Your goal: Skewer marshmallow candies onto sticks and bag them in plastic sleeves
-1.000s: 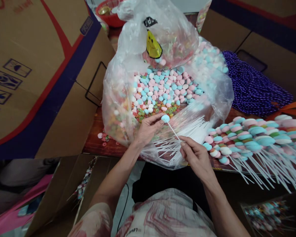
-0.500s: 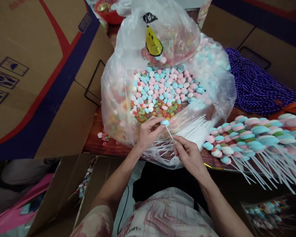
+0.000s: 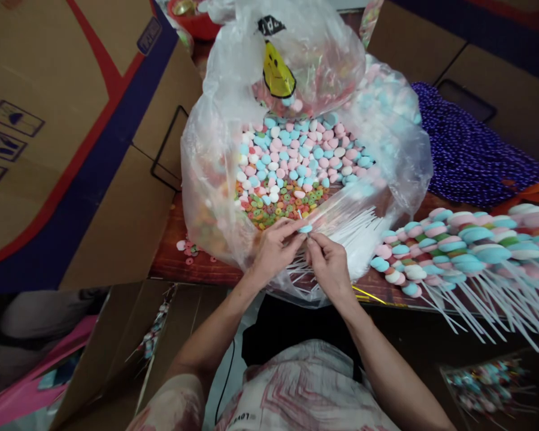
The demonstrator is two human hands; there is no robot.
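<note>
My left hand (image 3: 273,248) pinches a light blue candy piece (image 3: 305,228) at the front edge of a big clear plastic bag (image 3: 215,149). My right hand (image 3: 327,266) meets it from the right, gripping a thin white stick (image 3: 299,215) whose tip pokes up through the candy. Inside the bag lie pink, blue and white candy pieces (image 3: 296,149) and small coloured candy rings (image 3: 273,203). A bundle of loose white sticks (image 3: 345,230) lies in the bag just right of my hands.
Finished candy skewers (image 3: 467,245) are piled at the right on the reddish table (image 3: 170,251). A heap of purple beads (image 3: 467,155) lies behind them. Cardboard boxes (image 3: 72,120) stand at left and back right. A few rings (image 3: 186,251) lie loose on the table.
My right hand slid up the stick toward my left hand, so the two now touch. The blue candy has moved down the stick, and the stick tip now shows above it.
</note>
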